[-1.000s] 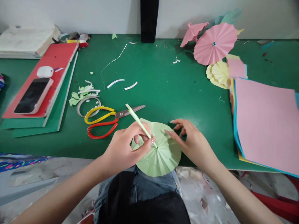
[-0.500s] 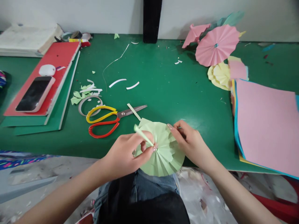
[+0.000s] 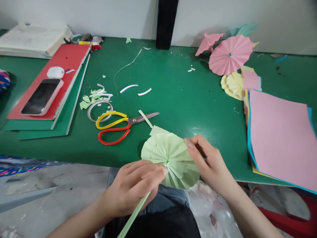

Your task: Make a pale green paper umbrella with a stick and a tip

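A light green pleated paper disc [image 3: 158,148] lies at the table's front edge, partly overhanging it. My right hand [image 3: 210,158] pinches its right rim between thumb and fingers. My left hand [image 3: 138,181] is closed, its fingertips at the disc's centre. A narrow light green paper strip [image 3: 133,216] runs out from under this hand toward my lap; its upper end is hidden by the fingers. Behind the disc lie a green paper piece [image 3: 159,131] and a short thin strip [image 3: 145,119]. Scissors [image 3: 114,127] with yellow and red handles rest open to the left.
A tape roll [image 3: 90,112] and paper scraps [image 3: 95,94] lie beyond the scissors. A phone [image 3: 42,96] rests on a red board [image 3: 74,62] at left. Stacked coloured paper [image 3: 279,138] is at right, with pink paper umbrellas [image 3: 230,54] behind it.
My left hand has turned over and lowered, so the green strip now points down toward my lap instead of up-left. My right hand keeps hold of the disc's rim. The view has shifted slightly.
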`<state>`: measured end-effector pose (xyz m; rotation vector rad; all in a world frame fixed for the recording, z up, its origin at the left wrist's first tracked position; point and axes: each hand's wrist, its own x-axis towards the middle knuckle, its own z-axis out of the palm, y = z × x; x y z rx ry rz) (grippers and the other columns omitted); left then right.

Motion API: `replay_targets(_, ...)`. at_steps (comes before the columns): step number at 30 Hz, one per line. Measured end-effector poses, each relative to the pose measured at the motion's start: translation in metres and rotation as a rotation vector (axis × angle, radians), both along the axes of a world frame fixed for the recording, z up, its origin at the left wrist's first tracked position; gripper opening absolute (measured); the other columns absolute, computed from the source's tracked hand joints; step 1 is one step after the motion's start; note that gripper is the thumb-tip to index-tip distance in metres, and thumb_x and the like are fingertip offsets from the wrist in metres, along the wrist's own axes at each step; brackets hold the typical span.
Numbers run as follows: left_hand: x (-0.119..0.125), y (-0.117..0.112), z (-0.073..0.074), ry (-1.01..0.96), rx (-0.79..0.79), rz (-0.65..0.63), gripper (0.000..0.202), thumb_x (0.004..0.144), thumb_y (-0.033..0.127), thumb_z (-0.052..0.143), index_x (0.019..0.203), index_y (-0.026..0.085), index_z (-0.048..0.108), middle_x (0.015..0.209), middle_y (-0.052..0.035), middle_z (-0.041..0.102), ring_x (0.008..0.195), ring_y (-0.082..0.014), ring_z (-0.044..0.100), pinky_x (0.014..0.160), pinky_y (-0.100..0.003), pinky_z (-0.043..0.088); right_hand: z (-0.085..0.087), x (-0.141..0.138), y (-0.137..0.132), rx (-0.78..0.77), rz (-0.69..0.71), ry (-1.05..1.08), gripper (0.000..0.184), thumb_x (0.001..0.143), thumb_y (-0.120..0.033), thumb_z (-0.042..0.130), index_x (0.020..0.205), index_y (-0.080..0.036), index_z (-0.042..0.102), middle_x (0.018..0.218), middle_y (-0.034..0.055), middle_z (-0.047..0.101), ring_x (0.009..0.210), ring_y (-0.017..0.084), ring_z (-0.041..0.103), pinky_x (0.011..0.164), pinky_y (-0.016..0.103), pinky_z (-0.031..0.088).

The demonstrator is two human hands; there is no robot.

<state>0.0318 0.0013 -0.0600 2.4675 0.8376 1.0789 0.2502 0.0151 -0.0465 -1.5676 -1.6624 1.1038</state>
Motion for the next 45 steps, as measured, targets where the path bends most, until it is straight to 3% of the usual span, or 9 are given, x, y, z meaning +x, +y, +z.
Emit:
replay_targets(4, 0.001, 0.003, 0.015, -0.075, -0.088, 0.009, 0.038, 0.076, -0.005, 0.053, 0.111, 0.010, 0.052, 0.087, -0.0081, 0.070, 0.079, -0.0160, 0.065, 0.072, -0.028, 0.057, 0.014, -0.004, -0.009, 0.167, 0.071, -0.059, 0.013, 0.096, -0.025, 0.040, 0.085, -0.022, 0.046, 0.087, 0.0048, 0.066, 0.078, 0.013, 0.064, 0.066, 0.023, 0.049)
replay_targets(9, 0.003, 0.015, 0.034, 0.042, -0.114, -0.036, 0.024, 0.081, -0.001, 0.046, 0.100, 0.012, 0.051, 0.076, -0.0039, 0.063, 0.067, -0.0141, 0.058, 0.059, -0.026, 0.050, 0.029, -0.015, -0.010, 0.320, 0.131, -0.162, 0.009, 0.095, -0.018, 0.042, 0.087, -0.023, 0.043, 0.105, 0.0096, 0.070, 0.088, 0.017, 0.069, 0.069, 0.025, 0.054)
replay_targets(14, -0.004, 0.013, 0.027, 0.217, 0.006, -0.078, 0.020, 0.082, 0.002, 0.046, 0.098, 0.013, 0.051, 0.069, -0.0013, 0.057, 0.060, -0.0145, 0.051, 0.053, -0.027, 0.045, 0.028, -0.024, -0.010, 0.389, 0.107, -0.166, 0.008, 0.094, -0.016, 0.041, 0.091, -0.021, 0.047, 0.105, 0.0108, 0.070, 0.090, 0.016, 0.069, 0.071, 0.025, 0.054)
replay_targets(19, -0.008, 0.002, 0.023, 0.128, -0.146, 0.076, 0.021, 0.082, 0.004, 0.046, 0.100, 0.015, 0.051, 0.080, -0.0026, 0.063, 0.068, -0.0146, 0.059, 0.060, -0.025, 0.047, 0.032, -0.029, -0.015, 0.487, 0.165, -0.171, 0.011, 0.091, -0.012, 0.044, 0.084, -0.021, 0.044, 0.106, 0.0118, 0.069, 0.098, 0.017, 0.067, 0.071, 0.024, 0.053)
replay_targets(24, -0.008, -0.006, 0.019, 0.105, -0.329, 0.181, 0.014, 0.087, 0.009, 0.042, 0.091, 0.018, 0.052, 0.081, -0.0009, 0.064, 0.070, -0.0130, 0.062, 0.062, -0.021, 0.048, 0.023, -0.033, -0.020, 0.187, 0.152, 0.196, 0.018, 0.099, -0.031, 0.035, 0.090, -0.023, 0.048, 0.120, 0.0071, 0.062, 0.113, 0.019, 0.058, 0.091, 0.032, 0.048)
replay_targets(29, -0.016, -0.013, 0.012, -0.041, -0.365, 0.273, 0.017, 0.084, 0.008, 0.045, 0.092, 0.020, 0.054, 0.081, 0.0011, 0.065, 0.076, -0.0106, 0.064, 0.069, -0.016, 0.049, -0.014, -0.041, -0.036, -0.067, 0.154, 0.539, 0.044, 0.097, -0.050, 0.028, 0.135, -0.030, 0.038, 0.146, 0.0046, 0.039, 0.135, 0.022, 0.035, 0.112, 0.043, 0.029)
replay_targets(35, -0.029, -0.024, 0.004, -0.165, -0.441, 0.402, 0.027, 0.080, 0.005, 0.050, 0.100, 0.022, 0.056, 0.083, 0.0039, 0.068, 0.074, -0.0082, 0.066, 0.068, -0.011, 0.050, -0.032, -0.065, -0.056, -0.086, 0.269, 0.467, 0.103, 0.065, -0.071, 0.062, 0.147, -0.032, 0.013, 0.157, 0.0018, 0.014, 0.144, 0.026, 0.012, 0.118, 0.042, 0.013)
replay_targets(39, -0.036, -0.031, -0.003, -0.284, -0.570, 0.437, 0.033, 0.081, 0.005, 0.050, 0.108, 0.022, 0.059, 0.100, -0.0005, 0.068, 0.084, -0.0114, 0.067, 0.068, -0.013, 0.052, -0.033, -0.082, -0.061, -0.059, 0.275, 0.337, 0.141, 0.038, -0.043, 0.091, 0.146, -0.036, 0.001, 0.157, 0.0038, 0.009, 0.143, 0.030, 0.014, 0.116, 0.048, 0.018)
replay_targets(45, -0.039, -0.034, -0.002, -0.446, -0.751, 0.503, 0.021, 0.080, 0.011, 0.057, 0.095, 0.019, 0.069, 0.113, -0.0068, 0.064, 0.094, -0.0175, 0.065, 0.063, -0.016, 0.053, -0.039, -0.091, -0.061, 0.089, 0.283, 0.225, 0.088, 0.078, -0.001, 0.047, 0.148, -0.036, 0.008, 0.157, -0.0024, 0.014, 0.144, 0.020, 0.014, 0.117, 0.045, 0.017)
